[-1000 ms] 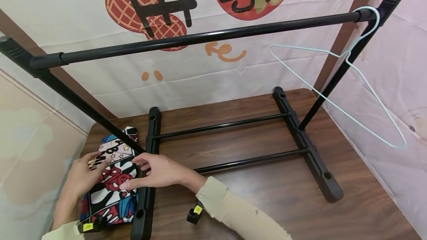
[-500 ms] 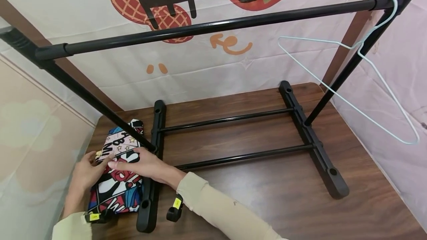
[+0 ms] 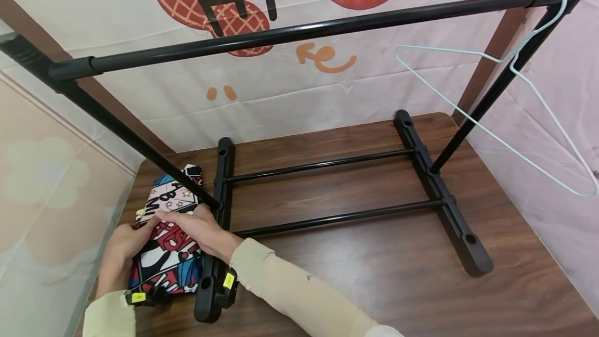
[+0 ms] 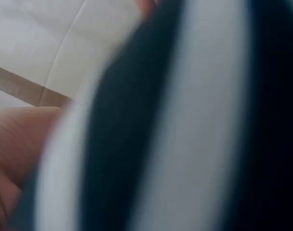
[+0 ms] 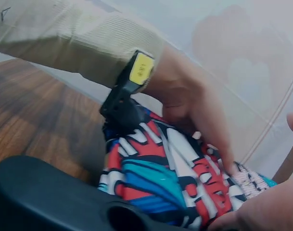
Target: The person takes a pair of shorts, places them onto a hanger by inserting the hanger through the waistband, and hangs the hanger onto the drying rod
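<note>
A folded cloth with a bright comic print in red, white, black and blue lies at the left of the table, against the rack's left foot. My left hand grips its left side, thumb on top and the other fingers mostly hidden. From the right, my right hand holds it, reaching over the rack foot, and both thumb tips meet above the print. In the right wrist view the left hand bears down on the cloth. Blurred dark and white cloth fills most of the left wrist view.
A black garment rack stands on the wooden table, with its left foot, slanting left post and top bar near my hands. A pale blue wire hanger hangs at its right end. Printed fabric walls enclose the table.
My hands have closed in on the cloth. The right hand has moved left until its thumb meets the left one. The head view has shifted slightly; rack and hanger stay put.
</note>
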Action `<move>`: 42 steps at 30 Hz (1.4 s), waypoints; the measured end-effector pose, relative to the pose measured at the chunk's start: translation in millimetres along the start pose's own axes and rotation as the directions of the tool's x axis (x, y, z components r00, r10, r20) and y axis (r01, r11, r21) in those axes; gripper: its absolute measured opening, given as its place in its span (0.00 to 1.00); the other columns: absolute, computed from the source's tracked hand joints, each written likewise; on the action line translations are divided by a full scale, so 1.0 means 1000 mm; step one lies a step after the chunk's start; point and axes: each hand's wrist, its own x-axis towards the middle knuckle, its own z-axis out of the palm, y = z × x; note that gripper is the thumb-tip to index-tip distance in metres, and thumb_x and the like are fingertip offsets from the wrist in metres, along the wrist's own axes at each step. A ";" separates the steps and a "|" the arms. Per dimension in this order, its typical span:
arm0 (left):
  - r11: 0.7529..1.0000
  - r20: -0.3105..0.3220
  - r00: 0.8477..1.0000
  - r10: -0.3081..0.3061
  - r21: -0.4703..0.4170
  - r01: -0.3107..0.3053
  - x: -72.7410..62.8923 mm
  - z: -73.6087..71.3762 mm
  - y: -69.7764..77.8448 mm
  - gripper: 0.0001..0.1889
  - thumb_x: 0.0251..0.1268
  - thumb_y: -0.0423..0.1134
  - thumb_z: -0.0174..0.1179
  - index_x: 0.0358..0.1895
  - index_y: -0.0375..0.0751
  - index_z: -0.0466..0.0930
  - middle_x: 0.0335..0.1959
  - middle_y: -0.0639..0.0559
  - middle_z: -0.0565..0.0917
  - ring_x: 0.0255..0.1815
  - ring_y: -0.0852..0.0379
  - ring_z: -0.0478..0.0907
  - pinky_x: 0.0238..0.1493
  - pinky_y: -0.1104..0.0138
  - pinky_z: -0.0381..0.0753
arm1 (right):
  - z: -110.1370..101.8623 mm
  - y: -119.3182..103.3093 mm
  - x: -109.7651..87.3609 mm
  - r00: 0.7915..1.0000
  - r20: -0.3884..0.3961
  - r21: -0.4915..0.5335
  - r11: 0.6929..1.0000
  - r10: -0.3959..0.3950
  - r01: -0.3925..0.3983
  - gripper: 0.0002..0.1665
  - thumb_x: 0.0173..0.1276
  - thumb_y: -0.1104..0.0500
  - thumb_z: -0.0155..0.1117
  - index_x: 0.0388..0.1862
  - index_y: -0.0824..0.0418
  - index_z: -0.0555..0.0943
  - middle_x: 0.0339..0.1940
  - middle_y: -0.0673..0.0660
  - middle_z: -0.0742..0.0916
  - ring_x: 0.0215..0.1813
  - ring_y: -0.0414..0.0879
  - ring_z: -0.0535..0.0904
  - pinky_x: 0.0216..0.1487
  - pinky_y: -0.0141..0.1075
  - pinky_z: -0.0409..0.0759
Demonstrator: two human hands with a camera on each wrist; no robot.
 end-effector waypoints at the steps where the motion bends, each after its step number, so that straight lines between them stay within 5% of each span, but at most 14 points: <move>1: 1.000 -0.004 1.000 -0.009 -0.014 0.009 0.000 0.001 0.001 0.53 0.75 0.73 0.43 0.66 0.13 0.66 0.58 0.18 0.73 0.46 0.37 0.78 0.36 0.61 0.78 | 0.002 0.001 0.001 0.999 -0.034 0.009 1.000 -0.003 0.003 0.54 0.61 0.38 0.78 0.80 0.53 0.65 0.78 0.52 0.75 0.74 0.43 0.72 0.76 0.43 0.72; 4: 0.998 0.001 1.000 -0.025 -0.058 0.025 0.000 0.003 0.004 0.55 0.75 0.72 0.41 0.69 0.10 0.61 0.61 0.16 0.71 0.48 0.35 0.79 0.38 0.57 0.82 | 0.007 0.003 0.003 0.996 -0.094 0.049 0.999 -0.006 0.011 0.50 0.61 0.40 0.79 0.78 0.54 0.68 0.73 0.52 0.79 0.71 0.43 0.76 0.74 0.41 0.74; 8: 0.981 0.046 0.999 -0.026 -0.192 0.034 0.000 0.004 0.005 0.57 0.75 0.73 0.42 0.72 0.10 0.56 0.57 0.22 0.73 0.41 0.45 0.82 0.36 0.60 0.84 | 0.011 0.008 0.005 0.994 -0.104 0.106 0.994 0.019 -0.008 0.41 0.62 0.45 0.78 0.69 0.60 0.75 0.60 0.53 0.85 0.58 0.42 0.82 0.63 0.40 0.82; 13: 0.898 0.170 0.985 0.015 -0.435 0.062 -0.004 0.005 0.004 0.50 0.75 0.71 0.48 0.69 0.19 0.60 0.36 0.49 0.83 0.31 0.59 0.85 0.35 0.61 0.89 | 0.016 0.014 0.008 0.994 -0.097 0.143 0.989 0.050 -0.036 0.24 0.63 0.55 0.78 0.53 0.63 0.81 0.42 0.54 0.87 0.42 0.47 0.87 0.50 0.44 0.88; 18: 0.849 0.210 0.977 0.035 -0.522 0.082 -0.011 0.003 0.005 0.50 0.73 0.71 0.52 0.74 0.25 0.55 0.31 0.61 0.82 0.31 0.62 0.85 0.37 0.61 0.90 | 0.016 0.014 0.012 0.989 -0.135 0.065 0.997 0.058 -0.050 0.22 0.64 0.59 0.78 0.53 0.64 0.80 0.42 0.56 0.87 0.42 0.49 0.87 0.49 0.45 0.89; 27: 0.845 0.064 0.998 -0.013 -0.532 0.045 -0.033 -0.005 0.015 0.38 0.75 0.68 0.53 0.65 0.35 0.67 0.23 0.64 0.82 0.25 0.62 0.84 0.30 0.62 0.88 | 0.012 0.002 0.010 0.999 -0.039 -0.051 0.999 0.010 -0.012 0.31 0.66 0.59 0.77 0.66 0.58 0.76 0.57 0.55 0.84 0.52 0.45 0.83 0.52 0.40 0.87; 35: 0.824 -0.005 0.999 0.033 -0.566 -0.029 -0.066 -0.017 0.028 0.28 0.73 0.68 0.57 0.53 0.47 0.71 0.22 0.65 0.83 0.23 0.61 0.85 0.28 0.64 0.88 | 0.004 -0.013 -0.010 0.997 0.042 -0.013 0.998 -0.063 0.064 0.23 0.66 0.61 0.76 0.58 0.52 0.79 0.48 0.49 0.86 0.45 0.39 0.84 0.49 0.35 0.86; 42: 0.858 -0.087 0.993 0.081 -0.501 -0.114 -0.093 -0.025 0.039 0.24 0.75 0.66 0.56 0.53 0.51 0.72 0.24 0.71 0.81 0.25 0.65 0.84 0.28 0.67 0.86 | -0.008 -0.024 -0.033 0.985 0.113 0.065 0.990 -0.129 0.122 0.21 0.67 0.64 0.75 0.55 0.47 0.81 0.43 0.43 0.87 0.41 0.35 0.84 0.45 0.31 0.85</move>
